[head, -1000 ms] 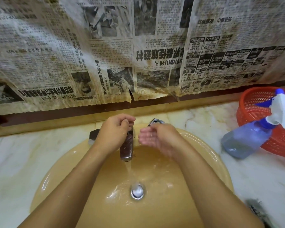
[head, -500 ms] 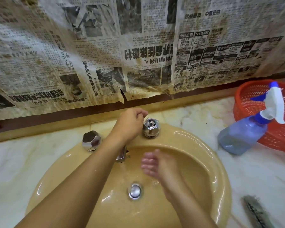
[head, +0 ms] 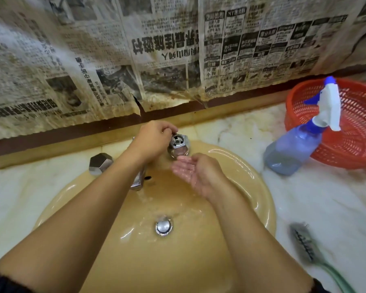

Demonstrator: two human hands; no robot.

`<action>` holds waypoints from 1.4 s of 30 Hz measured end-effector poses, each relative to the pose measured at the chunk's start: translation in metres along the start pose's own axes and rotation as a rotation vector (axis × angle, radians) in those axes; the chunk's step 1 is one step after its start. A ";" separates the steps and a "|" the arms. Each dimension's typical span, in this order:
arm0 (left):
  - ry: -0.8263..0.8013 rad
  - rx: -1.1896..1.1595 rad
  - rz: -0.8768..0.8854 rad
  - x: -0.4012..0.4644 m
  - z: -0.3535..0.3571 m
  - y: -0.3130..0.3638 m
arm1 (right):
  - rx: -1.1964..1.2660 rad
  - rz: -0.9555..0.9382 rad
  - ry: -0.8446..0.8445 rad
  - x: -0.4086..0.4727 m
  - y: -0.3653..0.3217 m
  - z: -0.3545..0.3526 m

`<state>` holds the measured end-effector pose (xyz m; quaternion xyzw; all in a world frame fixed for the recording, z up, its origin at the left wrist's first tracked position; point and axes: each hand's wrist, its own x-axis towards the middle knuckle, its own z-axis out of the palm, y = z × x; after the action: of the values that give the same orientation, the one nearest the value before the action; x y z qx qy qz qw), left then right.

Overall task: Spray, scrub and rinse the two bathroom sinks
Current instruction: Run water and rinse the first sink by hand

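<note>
Your right hand (head: 195, 173) rises from the basin to cup, fingers relaxed, beside the right tap handle (head: 178, 145), which your left hand (head: 153, 139) pinches (water running) at the tan sink (head: 260, 199) in the marble surface (head: 334, 199).

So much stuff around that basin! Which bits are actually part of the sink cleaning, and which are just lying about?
Part of the job:
- sink
- right tap handle, under the left hand
- spout, water running
- right hand, cupped, wet
- spray bottle
- scrub brush

Lying about:
- red basket
- left tap handle
- newspaper on the wall
</note>
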<state>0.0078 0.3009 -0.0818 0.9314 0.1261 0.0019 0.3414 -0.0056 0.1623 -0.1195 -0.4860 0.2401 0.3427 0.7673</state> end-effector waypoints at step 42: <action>0.370 -0.085 0.087 -0.195 -0.012 -0.029 | -0.230 -0.018 -0.116 -0.048 0.061 -0.014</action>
<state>-0.1888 0.2840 -0.0748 0.9044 0.1462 0.1933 0.3512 -0.0840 0.1532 -0.1270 -0.5523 0.1501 0.3888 0.7220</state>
